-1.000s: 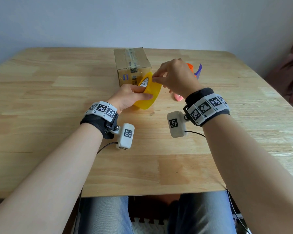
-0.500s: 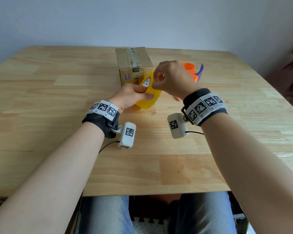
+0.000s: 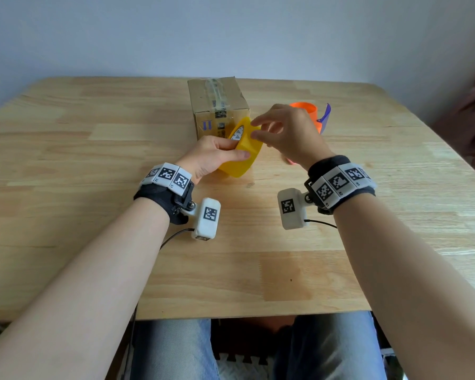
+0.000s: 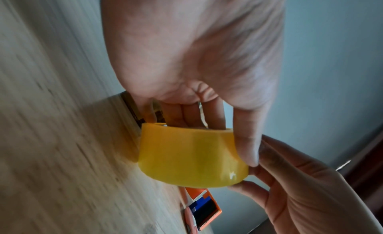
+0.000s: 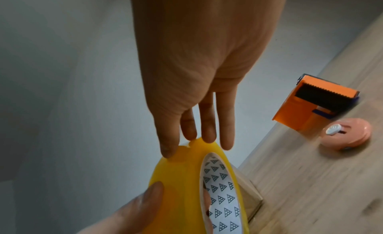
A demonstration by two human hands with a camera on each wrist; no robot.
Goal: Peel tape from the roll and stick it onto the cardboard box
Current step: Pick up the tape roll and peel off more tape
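pale wooden table (image 3: 93,165) against a plain grey-white wall (image 3: 148,31).

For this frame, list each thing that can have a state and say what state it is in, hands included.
tape roll: held on edge above the table, no free strip visible.
left hand: grips the roll, fingers in its core.
right hand: fingertips on the roll's rim, picking at the tape end.
cardboard box: closed, clear tape along its top seam.
orange tape dispenser: lies on the table, untouched, no roll visible in it.
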